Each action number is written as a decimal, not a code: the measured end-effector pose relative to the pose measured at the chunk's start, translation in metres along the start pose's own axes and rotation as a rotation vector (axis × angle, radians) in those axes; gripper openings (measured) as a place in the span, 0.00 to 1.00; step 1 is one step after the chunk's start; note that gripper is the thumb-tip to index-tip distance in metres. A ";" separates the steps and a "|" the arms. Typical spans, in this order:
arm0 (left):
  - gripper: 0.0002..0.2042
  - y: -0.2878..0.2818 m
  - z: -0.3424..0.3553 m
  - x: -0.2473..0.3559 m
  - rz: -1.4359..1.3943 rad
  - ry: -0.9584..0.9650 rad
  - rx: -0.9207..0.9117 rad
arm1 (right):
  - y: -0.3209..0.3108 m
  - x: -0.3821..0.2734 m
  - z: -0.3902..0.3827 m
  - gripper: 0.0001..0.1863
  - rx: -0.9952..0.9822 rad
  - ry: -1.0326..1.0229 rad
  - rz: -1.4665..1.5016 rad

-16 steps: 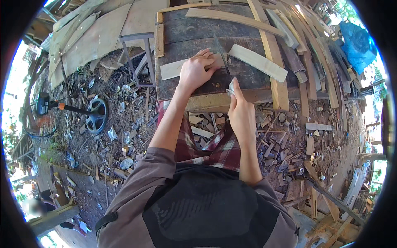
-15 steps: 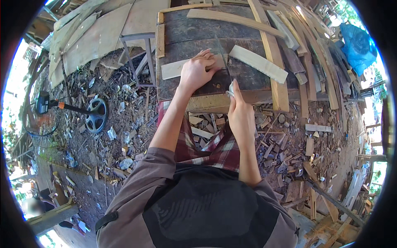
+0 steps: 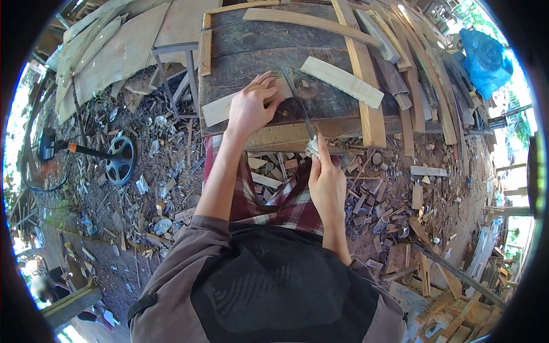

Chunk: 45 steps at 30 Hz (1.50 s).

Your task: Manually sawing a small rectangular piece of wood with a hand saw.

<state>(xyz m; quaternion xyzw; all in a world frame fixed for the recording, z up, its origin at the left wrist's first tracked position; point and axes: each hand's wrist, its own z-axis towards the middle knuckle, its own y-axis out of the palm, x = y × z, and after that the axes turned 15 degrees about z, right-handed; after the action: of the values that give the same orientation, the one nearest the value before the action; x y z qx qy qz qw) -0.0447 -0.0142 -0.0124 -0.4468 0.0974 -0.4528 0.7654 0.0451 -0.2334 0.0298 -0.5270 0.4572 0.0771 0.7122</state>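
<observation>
On the dark wooden bench top [image 3: 251, 50], my left hand [image 3: 251, 108] presses a pale wooden strip [image 3: 216, 112] with curled fingers. My right hand [image 3: 325, 177] grips the pale, wrapped-looking handle of a long thin saw [image 3: 299, 100], its index finger along the handle. The blade slants up and left, crossing by the right end of the held strip. A second pale strip [image 3: 342, 81] lies just right of the blade, partly over a long yellowish batten [image 3: 368, 117].
Stacked planks [image 3: 440, 91] and a blue plastic bag [image 3: 483, 63] are at right. A metal frame [image 3: 189, 80], sheet boards [image 3: 114, 63] and a wheeled tool [image 3: 120, 160] are at left. Scrap litters the ground. Another person [image 3: 48, 291] is low at the far left.
My right hand has drawn the saw back toward my body. My left hand and the held strip sit slightly nearer the bench's front edge. The whole view has shifted a little.
</observation>
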 end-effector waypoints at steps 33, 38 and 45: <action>0.15 0.002 -0.026 0.027 0.046 -0.015 0.208 | 0.013 0.036 -0.043 0.27 0.000 -0.142 0.086; 0.13 0.003 -0.026 0.025 0.066 -0.002 0.220 | 0.028 0.014 0.006 0.25 0.009 -0.163 0.021; 0.15 0.002 -0.028 0.027 0.069 -0.006 0.227 | 0.020 0.021 -0.008 0.24 -0.026 -0.117 -0.015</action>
<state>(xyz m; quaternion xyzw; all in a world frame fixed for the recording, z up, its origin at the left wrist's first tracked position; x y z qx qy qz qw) -0.0437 -0.0523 -0.0233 -0.3548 0.0585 -0.4333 0.8264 0.0406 -0.2391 0.0003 -0.5340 0.4097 0.1085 0.7316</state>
